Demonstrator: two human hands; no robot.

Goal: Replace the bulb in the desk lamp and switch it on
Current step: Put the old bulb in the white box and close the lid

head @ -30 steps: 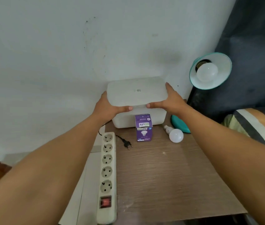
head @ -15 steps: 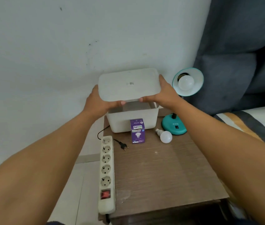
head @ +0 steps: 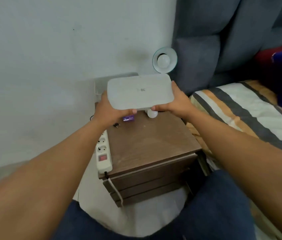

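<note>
I hold a white plastic lid (head: 139, 91) level in the air with both hands: my left hand (head: 110, 111) grips its left end, my right hand (head: 174, 103) its right end. Behind it, the white box (head: 100, 84) it came from is mostly hidden. The teal desk lamp's shade (head: 164, 60) faces me with a white bulb (head: 163, 60) in it. On the wooden nightstand (head: 150, 144) lie a loose white bulb (head: 152, 114), a purple bulb carton (head: 128, 118) and a black plug (head: 117, 125), all partly under the lid.
A white power strip (head: 103, 151) with a red switch lies along the nightstand's left edge, its cable hanging over the front. A bed with a striped sheet (head: 249, 115) and a grey headboard (head: 223, 40) stands on the right. The wall is close on the left.
The lid has come up off the white box and toward me, held in both hands. The camera has pulled back and tilted down, so the nightstand front and my legs now show.
</note>
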